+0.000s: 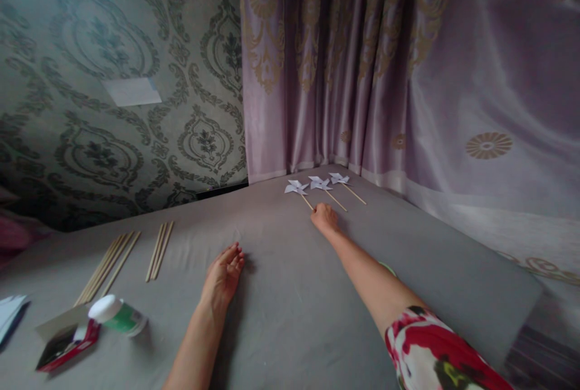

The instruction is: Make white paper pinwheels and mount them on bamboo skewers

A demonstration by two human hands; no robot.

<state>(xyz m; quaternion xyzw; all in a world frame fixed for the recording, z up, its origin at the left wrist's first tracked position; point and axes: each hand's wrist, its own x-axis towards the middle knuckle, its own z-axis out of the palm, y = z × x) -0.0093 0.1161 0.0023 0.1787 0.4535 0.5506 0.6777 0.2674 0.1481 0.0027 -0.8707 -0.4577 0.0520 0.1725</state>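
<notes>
Three white paper pinwheels on thin wooden sticks lie in a row at the far end of the grey surface. My right hand (325, 217) is closed around the lower end of the stick of the leftmost pinwheel (296, 188). Beside it lie the middle pinwheel (321, 183) and the right pinwheel (339, 179), both untouched. My left hand (226, 266) rests palm turned inward near the middle of the surface, its fingers loosely curved and holding nothing.
On the left lie several wooden sticks (106, 266) and a smaller group of sticks (159, 251). Nearer stand a white-capped green bottle (118, 316) and an open red box (67, 342). Papers (11, 317) lie at the left edge. A lilac curtain (326, 76) hangs behind.
</notes>
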